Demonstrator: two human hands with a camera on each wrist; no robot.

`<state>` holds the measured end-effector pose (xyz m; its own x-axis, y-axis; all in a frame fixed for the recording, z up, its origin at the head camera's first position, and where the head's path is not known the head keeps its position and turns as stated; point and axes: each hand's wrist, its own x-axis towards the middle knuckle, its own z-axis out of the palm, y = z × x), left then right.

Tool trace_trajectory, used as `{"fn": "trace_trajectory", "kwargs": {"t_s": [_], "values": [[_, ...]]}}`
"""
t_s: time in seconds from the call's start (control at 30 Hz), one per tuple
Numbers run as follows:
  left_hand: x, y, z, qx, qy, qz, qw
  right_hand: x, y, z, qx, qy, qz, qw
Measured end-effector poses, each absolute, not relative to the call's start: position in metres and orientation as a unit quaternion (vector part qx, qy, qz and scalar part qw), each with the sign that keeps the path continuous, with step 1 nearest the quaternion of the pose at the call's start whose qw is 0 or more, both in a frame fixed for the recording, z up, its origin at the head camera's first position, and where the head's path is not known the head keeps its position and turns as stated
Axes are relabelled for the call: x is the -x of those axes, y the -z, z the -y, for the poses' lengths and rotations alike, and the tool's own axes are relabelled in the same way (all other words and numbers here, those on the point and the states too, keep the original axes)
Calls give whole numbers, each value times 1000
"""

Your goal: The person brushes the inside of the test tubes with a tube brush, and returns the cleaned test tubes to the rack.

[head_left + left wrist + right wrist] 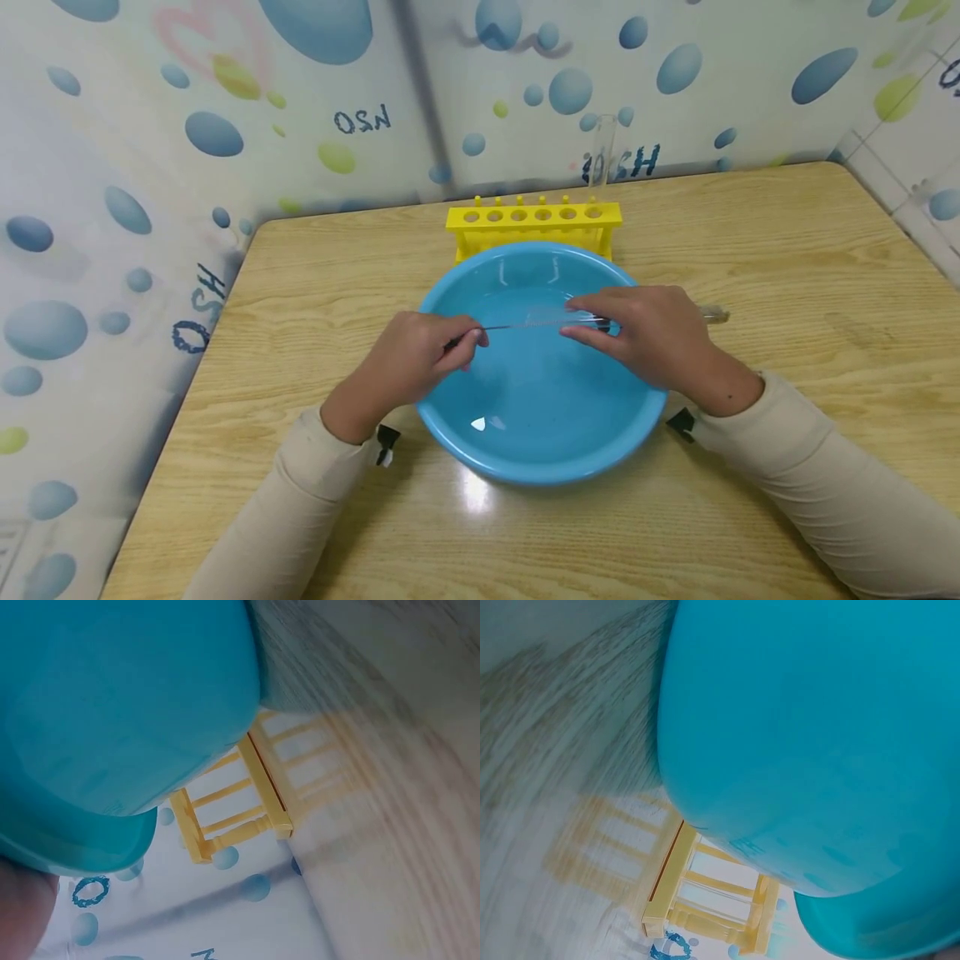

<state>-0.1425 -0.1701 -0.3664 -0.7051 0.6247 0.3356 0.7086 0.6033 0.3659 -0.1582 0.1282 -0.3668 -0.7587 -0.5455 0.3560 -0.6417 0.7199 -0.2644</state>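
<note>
Over the blue basin (543, 400), the right hand (660, 333) grips a clear tube (555, 322) between thumb and fingers. A dark part (603, 322) shows inside the tube near the fingers. The left hand (405, 354), fingers curled, pinches the end of a thin dark rod (498, 327) that runs toward the tube. Past the right hand a greyish-brown tip (714, 314) sticks out; whether it belongs to the tube or rod I cannot tell. Both wrist views mostly show the basin's outside (135, 697) (802, 735); a bit of the left hand (24, 911) is at the left wrist view's lower left.
Behind the basin stands a yellow test tube rack (534, 218) with a clear tube (602, 154) upright at its right end. The wooden table (315, 275) meets a wall (300, 150) printed with blue and green spots. The rack also appears low in both wrist views (232, 802) (712, 889).
</note>
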Motion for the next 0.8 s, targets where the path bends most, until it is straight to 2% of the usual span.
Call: {"fn": "trace_trajectory", "kwargs": {"t_s": [0.07,0.13,0.37,0.8], "values": [[143,367,171,360,263,893,60,158,367,-128,-324,-190,918,128],[143,367,171,352,266,896,54,158,367,-128,-326,-190,917,131],[144,369,170,354,232,902,87,158,368,-129,-330,-186,916,133],[143,368,166,375,213,896,111,160,369,-129,-363,-172,906,132]]}}
